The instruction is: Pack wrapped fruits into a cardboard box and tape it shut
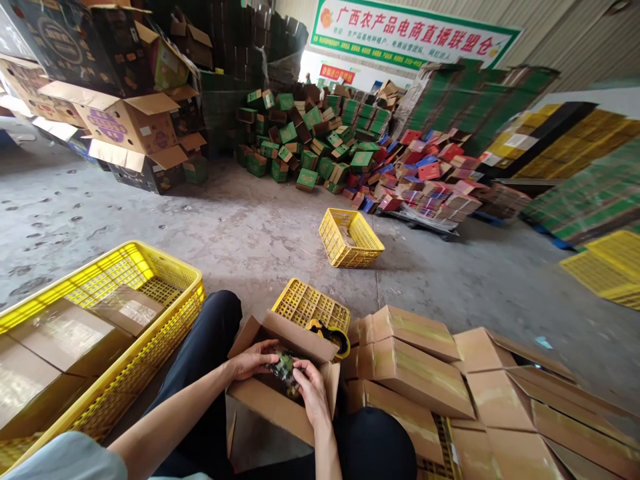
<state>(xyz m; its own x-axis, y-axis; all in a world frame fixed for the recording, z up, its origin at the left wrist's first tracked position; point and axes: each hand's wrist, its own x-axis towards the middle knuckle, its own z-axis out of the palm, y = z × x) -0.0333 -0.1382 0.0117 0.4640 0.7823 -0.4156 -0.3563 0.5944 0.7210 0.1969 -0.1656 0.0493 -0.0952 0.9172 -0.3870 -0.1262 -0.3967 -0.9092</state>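
Diffuse daylight, moderately bright; washed-out glow at left end of banner. Pale sheen on floor, soft shadow beside small yellow crate. Glare off taped cartons; glints on wrapped packet. Dark stacks dim. Wide-angle stretching, smeared blur toward edges; centre sharper.

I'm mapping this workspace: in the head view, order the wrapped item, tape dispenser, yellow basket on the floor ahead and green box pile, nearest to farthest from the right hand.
1. Wrapped item: touching the right hand.
2. Tape dispenser: just ahead, slightly right.
3. Yellow basket: farther ahead on the floor.
4. Green box pile: beyond the basket.
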